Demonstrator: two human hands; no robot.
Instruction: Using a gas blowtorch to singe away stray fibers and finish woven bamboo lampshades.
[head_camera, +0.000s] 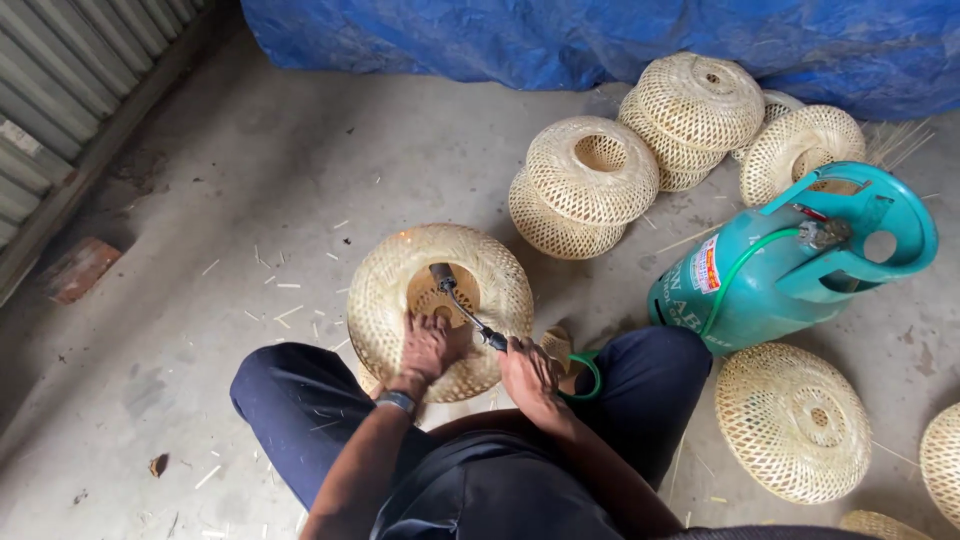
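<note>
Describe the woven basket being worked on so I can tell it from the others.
Start at the teal gas cylinder lying on the concrete floor. Left of it, before the seated person's knees, lies a pale woven bamboo dome basket. Only this one has the left hand on it and the right hand's torch aimed into it.

The gas cylinder (770, 270) bears a label and lettering, not legible.
</note>
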